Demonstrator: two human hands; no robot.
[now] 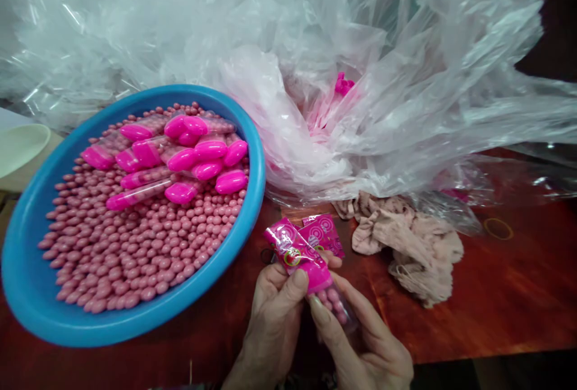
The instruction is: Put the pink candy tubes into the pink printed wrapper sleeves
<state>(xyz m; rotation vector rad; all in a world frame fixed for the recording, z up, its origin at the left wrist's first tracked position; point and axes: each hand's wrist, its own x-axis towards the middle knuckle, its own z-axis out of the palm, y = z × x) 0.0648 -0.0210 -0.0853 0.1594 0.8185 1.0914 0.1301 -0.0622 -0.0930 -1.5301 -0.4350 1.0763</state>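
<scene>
My left hand [273, 312] pinches a shiny pink printed wrapper [288, 242] at the capped end of a clear candy tube [335, 304]. My right hand [365, 342] is closed round the tube's clear body, where round pink candies show through. The wrapper meets the tube's pink cap; how far it goes over the cap I cannot tell. Behind my fingers, on the table, lies another pink printed wrapper [331, 231]. To the left stands a blue basin [258, 179] of loose pink candies [148, 252], with several pink-capped tubes [211, 149] on top.
Large crumpled clear plastic bags [189, 23] fill the back, one holding pink pieces [343, 85]. A stained beige cloth [419, 246] and a rubber band [498, 228] lie right on the reddish table [509, 294]. At the far left is a pale dish [22, 146].
</scene>
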